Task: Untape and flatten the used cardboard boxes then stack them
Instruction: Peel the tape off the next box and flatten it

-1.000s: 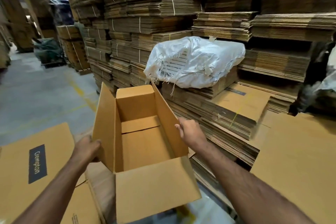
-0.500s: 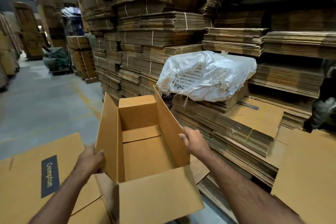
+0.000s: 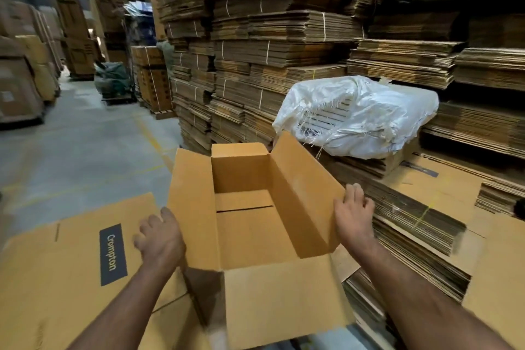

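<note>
An open brown cardboard box (image 3: 250, 239) stands upright in front of me with all its top flaps raised; its inside is bare. My left hand (image 3: 160, 237) presses against the outside of the left long flap with loosely bent fingers. My right hand (image 3: 353, 216) rests on the outer edge of the right long flap, fingers spread over its rim. The near short flap (image 3: 284, 297) hangs toward me. A flattened box with a dark "Crompton" label (image 3: 71, 261) lies on the floor to the left.
Tall strapped stacks of flattened cardboard (image 3: 270, 45) rise behind and to the right. A white woven sack (image 3: 360, 116) lies on a lower stack (image 3: 412, 207) at the right. Grey concrete floor (image 3: 85, 150) with a yellow line stretches away on the left.
The view has tilted up and the box sits more central. Both long flaps have spread wider apart. My right hand shifted from the flap's inner side to its outer rim.
</note>
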Motion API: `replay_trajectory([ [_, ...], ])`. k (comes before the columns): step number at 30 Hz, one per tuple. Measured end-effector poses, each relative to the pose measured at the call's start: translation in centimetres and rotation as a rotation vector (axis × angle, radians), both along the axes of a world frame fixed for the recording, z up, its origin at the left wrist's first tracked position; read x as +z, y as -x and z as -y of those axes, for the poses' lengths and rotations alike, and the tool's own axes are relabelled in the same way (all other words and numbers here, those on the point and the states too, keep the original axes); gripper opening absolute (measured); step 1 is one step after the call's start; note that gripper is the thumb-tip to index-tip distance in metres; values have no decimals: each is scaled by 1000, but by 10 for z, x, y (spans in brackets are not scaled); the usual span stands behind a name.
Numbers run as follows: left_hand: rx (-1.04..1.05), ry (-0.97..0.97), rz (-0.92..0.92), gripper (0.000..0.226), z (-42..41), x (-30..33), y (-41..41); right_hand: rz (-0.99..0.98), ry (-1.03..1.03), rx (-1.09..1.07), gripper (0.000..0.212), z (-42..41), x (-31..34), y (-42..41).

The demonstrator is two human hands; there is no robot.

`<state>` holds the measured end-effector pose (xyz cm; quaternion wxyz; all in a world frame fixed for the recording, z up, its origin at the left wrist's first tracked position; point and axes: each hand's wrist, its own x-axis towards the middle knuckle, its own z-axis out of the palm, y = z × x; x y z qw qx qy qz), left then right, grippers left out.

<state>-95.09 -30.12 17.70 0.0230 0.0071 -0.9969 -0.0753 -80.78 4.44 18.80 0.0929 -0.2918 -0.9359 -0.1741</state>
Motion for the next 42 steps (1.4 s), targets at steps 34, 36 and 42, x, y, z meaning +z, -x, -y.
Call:
replay_trajectory([
  [34, -620, 33, 161, 24, -148, -77, -96, 285, 726, 191, 114, -19, -75, 1],
  [36, -606, -9, 109, 21, -147, -78, -96, 271, 722, 188, 108, -17, -72, 0],
  [42, -531, -136, 0, 16, -151, -74, -97, 223, 620, 227, 101, -18, -61, 1],
])
